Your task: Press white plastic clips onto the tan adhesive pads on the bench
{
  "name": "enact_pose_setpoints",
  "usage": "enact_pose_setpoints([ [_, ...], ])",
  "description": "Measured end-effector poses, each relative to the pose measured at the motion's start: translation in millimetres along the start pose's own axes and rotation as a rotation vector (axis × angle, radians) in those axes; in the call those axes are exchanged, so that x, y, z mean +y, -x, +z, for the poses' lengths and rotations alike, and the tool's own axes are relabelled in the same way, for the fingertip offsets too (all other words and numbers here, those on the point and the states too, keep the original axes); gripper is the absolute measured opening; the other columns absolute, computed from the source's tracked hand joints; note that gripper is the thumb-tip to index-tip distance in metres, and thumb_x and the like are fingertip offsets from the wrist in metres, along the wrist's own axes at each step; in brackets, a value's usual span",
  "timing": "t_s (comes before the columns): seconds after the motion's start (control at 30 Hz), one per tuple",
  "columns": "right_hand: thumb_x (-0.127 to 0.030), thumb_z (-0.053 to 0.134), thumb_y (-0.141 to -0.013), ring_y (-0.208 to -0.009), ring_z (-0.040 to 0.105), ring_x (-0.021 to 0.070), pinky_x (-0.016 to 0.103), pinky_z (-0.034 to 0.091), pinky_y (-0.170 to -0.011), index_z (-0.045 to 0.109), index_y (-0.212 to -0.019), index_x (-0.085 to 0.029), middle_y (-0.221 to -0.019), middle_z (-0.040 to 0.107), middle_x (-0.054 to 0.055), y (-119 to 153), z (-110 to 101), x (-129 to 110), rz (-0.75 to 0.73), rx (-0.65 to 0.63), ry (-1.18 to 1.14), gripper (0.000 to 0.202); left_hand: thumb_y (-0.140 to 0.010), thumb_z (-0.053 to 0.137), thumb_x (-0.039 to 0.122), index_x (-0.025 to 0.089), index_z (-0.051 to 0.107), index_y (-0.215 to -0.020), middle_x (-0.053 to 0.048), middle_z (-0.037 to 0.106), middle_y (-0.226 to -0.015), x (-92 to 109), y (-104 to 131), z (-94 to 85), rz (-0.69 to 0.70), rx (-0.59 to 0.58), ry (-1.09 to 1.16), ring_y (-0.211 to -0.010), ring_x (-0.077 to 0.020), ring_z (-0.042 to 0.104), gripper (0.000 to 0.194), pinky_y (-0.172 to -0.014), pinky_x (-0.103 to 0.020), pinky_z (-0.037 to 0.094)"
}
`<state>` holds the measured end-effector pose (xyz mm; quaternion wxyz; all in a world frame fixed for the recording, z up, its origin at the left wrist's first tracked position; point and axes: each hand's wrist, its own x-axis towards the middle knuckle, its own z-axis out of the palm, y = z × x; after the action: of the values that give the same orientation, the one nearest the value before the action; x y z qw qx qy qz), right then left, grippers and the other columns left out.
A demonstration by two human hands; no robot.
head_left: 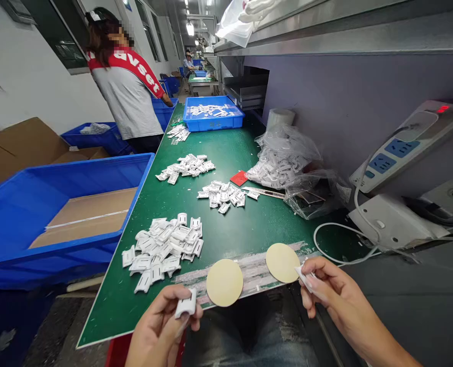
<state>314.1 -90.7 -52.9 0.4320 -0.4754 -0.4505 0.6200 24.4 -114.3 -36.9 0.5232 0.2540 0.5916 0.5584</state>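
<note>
Each hand pinches a white plastic piece. Two round discs lie between them.

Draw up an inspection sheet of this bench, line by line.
Surface: green tabletop, a streaky strip with two round tan discs at the near edge.
Job's things: loose white pieces in several piles, more in a blue tray and a clear bag.
Clutter: red square beside the bag; crumpled clear plastic.
Hands: left hand grips one white piece; right hand grips a small white item.
Cables: white cable looped at the right, near the power strip.
Surroundings: large blue bin left of the table; a person stands beyond it.
</note>
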Motion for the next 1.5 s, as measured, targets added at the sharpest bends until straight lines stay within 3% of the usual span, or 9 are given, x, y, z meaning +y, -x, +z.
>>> enact_pose_setpoints([
  [0.27, -0.044, 0.065, -0.09, -0.088, 0.059, 0.0173, 0.029, 0.051, -0.075, 0.057, -0.122, -0.03, -0.103, 0.063, 0.003, -18.6, -3.7, -2.7, -0.074, 0.156, 0.299, 0.036, -0.06, 0.086, 0.038, 0.018, 0.062, -0.083, 0.001, 0.058, -0.069, 12.3, -10.4, 19.6, -0.173, 0.031, 0.389, -0.065, -0.0112, 0.056, 0.039, -0.056, -0.019, 0.051],
  [0.5, -0.047, 0.063, -0.089, -0.107, 0.057, 0.0236, 0.034, 0.045, -0.091, 0.068, -0.12, -0.028, -0.116, 0.064, 0.006, -33.8, -11.9, -9.3, -0.114, 0.078, 0.443, 0.037, -0.064, 0.086, 0.036, 0.027, 0.052, -0.123, -0.001, 0.064, -0.094, -0.2, -27.2, 5.8, 0.078, 0.01, 0.001, -0.083, -0.0166, 0.066, 0.069, -0.069, -0.024, 0.057],
  [0.73, -0.048, 0.065, -0.087, -0.076, 0.053, 0.018, 0.031, 0.042, -0.069, 0.071, -0.114, -0.025, -0.084, 0.062, 0.001, -35.8, -6.7, -23.1, -0.072, 0.041, 0.607, 0.035, -0.086, 0.064, 0.042, 0.024, 0.071, -0.1, -0.004, 0.067, -0.1, 36.6, -36.0, 2.1, 0.25, -0.4, -0.674, -0.095, -0.0184, 0.062, 0.024, -0.076, -0.023, 0.051],
  [0.9, -0.039, 0.069, -0.083, -0.068, 0.052, 0.0154, 0.026, 0.039, -0.061, 0.072, -0.103, -0.025, -0.075, 0.06, -0.002, -52.3, -4.0, -44.0, -0.001, -0.245, 0.746, 0.025, -0.084, 0.06, 0.025, 0.024, 0.071, -0.097, 0.001, 0.07, -0.084, 55.2, -48.8, 27.8, 0.163, -0.755, -1.06, -0.076, -0.015, 0.061, 0.017, -0.066, -0.023, 0.043],
  [0.97, -0.036, 0.069, -0.082, -0.066, 0.054, 0.0156, 0.026, 0.039, -0.058, 0.073, -0.091, -0.023, -0.073, 0.062, -0.001, -67.8, -5.0, -51.1, -0.034, -0.31, 0.84, 0.016, -0.083, 0.057, 0.02, 0.021, 0.07, -0.087, 0.0, 0.07, -0.08, 59.6, -58.6, 36.8, 0.205, -0.785, -1.213, -0.072, -0.0157, 0.061, 0.014, -0.063, -0.023, 0.039],
  [1.03, -0.035, 0.065, -0.082, -0.068, 0.057, 0.0173, 0.026, 0.04, -0.058, 0.072, -0.086, -0.021, -0.075, 0.065, 0.001, -83.0, -6.8, -57.3, -0.107, -0.192, 0.934, 0.016, -0.083, 0.055, 0.019, 0.019, 0.069, -0.084, -0.004, 0.07, -0.08, 64.8, -69.8, 43.4, 0.329, -0.699, -1.336, -0.072, -0.0173, 0.061, 0.014, -0.062, -0.025, 0.037],
  [1.1, -0.036, 0.064, -0.083, -0.071, 0.059, 0.0188, 0.027, 0.041, -0.059, 0.071, -0.086, -0.021, -0.077, 0.067, 0.003, -92.9, -8.7, -61.9, -0.157, -0.089, 0.981, 0.017, -0.083, 0.057, 0.023, 0.019, 0.07, -0.087, -0.005, 0.071, -0.082, 70.1, -80.1, 47.1, 0.41, -0.699, -1.36, -0.072, -0.018, 0.062, 0.014, -0.061, -0.025, 0.037],
  [1.37, -0.037, 0.062, -0.085, -0.067, 0.061, 0.0173, 0.026, 0.043, -0.059, 0.07, -0.084, -0.021, -0.075, 0.068, 0.002, -98.6, -12.5, -60.5, -0.111, -0.29, 0.982, 0.018, -0.077, 0.062, 0.018, 0.022, 0.07, -0.085, 0.0, 0.071, -0.074, 76.8, -91.6, 50.6, 0.344, -1.004, -1.376, -0.065, -0.0149, 0.061, 0.013, -0.056, -0.022, 0.034],
  [1.5, -0.037, 0.065, -0.082, -0.065, 0.06, 0.0169, 0.025, 0.041, -0.057, 0.071, -0.083, -0.021, -0.072, 0.067, 0.001, -104.0, -12.5, -60.1, -0.105, -0.347, 0.999, 0.017, -0.075, 0.058, 0.01, 0.017, 0.069, -0.08, -0.004, 0.069, -0.072, 73.2, -94.6, 53.7, 0.4, -0.923, -1.447, -0.062, -0.0156, 0.059, 0.013, -0.057, -0.025, 0.034],
])
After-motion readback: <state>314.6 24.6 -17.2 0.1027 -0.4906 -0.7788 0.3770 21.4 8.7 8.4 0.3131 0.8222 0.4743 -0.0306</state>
